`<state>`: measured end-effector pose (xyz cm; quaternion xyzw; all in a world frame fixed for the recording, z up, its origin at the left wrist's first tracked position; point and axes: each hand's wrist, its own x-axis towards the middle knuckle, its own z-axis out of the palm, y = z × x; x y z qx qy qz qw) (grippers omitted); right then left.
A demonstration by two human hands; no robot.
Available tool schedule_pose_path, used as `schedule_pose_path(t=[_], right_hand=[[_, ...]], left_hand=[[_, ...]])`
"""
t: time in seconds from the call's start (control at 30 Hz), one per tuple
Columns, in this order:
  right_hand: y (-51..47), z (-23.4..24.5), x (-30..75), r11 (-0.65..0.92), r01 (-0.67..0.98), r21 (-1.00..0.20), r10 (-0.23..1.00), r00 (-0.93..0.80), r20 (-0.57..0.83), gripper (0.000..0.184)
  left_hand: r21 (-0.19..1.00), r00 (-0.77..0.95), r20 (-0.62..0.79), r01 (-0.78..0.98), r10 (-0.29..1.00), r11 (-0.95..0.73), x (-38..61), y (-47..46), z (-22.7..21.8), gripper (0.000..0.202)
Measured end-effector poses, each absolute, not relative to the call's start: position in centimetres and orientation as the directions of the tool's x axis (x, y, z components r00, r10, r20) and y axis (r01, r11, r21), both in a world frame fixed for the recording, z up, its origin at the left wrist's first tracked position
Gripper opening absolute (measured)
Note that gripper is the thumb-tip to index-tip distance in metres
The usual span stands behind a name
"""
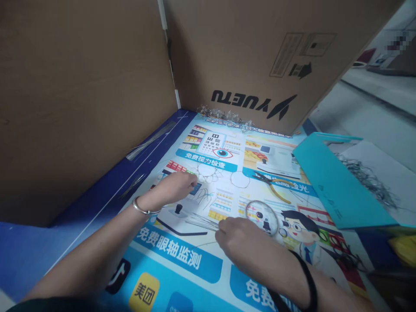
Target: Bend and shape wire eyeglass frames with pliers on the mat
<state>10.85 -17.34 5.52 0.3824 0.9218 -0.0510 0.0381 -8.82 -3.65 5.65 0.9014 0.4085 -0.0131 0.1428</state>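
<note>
My left hand, with a silver bracelet at the wrist, is closed in a pinch over the printed sheet. Whatever its fingertips hold is too small to make out. A loose, crinkled loop of thin wire lies just beyond them. My right hand, a black band on its wrist, is closed at the end of a small bundle of straight thin wires. Past this hand rests a round ring-shaped coil. Farther off are pliers with orange-yellow handles and a thin wire circle.
Large cardboard panels stand along the left and back. Crinkled wire pieces lie at their foot. At right, a turquoise box contains tangled wire bits. Straight wire strips lie on the left, beside the panel.
</note>
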Motion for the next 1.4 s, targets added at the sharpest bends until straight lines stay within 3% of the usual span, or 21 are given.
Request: schedule_pose_path(t=[0.13,0.27,0.47,0.67,0.77,0.87,0.93,1.17,1.4], right_hand=[[-18.6,4.4,9.3,0.748,0.657,0.096,0.662,-0.749,-0.033,0.009],[-18.9,3.9,8.1,0.732,0.66,0.171,0.678,-0.729,-0.088,0.008],[-18.4,3.7,8.3,0.744,0.641,0.19,0.658,-0.751,-0.044,0.007],[-17.5,4.5,10.0,0.765,0.63,0.133,0.637,-0.771,-0.012,0.011],[-16.6,4.8,11.2,0.706,0.703,0.085,0.705,-0.709,0.012,0.014],[-15.9,5.0,12.0,0.63,0.774,0.072,0.776,-0.631,-0.003,0.013],[-15.6,5.2,12.3,0.602,0.796,0.067,0.798,-0.602,-0.019,0.014],[-15.3,5.4,12.3,0.563,0.825,0.059,0.826,-0.563,-0.006,0.013],[-14.8,6.1,12.2,0.461,0.887,-0.03,0.886,-0.462,-0.045,0.016]], left_hand=[[0.173,0.639,-0.164,0.768,0.751,-0.616,-8.9,-3.5,5.1,0.016],[0.114,0.635,-0.192,0.772,0.748,-0.626,-8.8,-3.6,4.9,0.02],[0.126,0.667,-0.163,0.745,0.727,-0.656,-8.8,-3.8,4.8,0.017],[0.137,0.654,-0.09,0.755,0.751,-0.641,-8.6,-4.5,6.2,0.014],[0.243,0.695,-0.03,0.702,0.719,-0.669,-8.0,-5.5,7.7,0.022],[0.452,0.854,-0.094,0.494,0.511,-0.743,-7.4,-6.8,8.7,0.021],[0.479,0.888,-0.121,0.444,0.444,-0.757,-7.0,-7.6,8.6,0.019],[0.179,0.886,0.009,0.454,0.463,-0.873,-6.5,-8.6,6.5,0.021],[0.127,0.858,0.088,0.494,0.506,-0.86,-6.0,-8.8,6.7,0.017]])
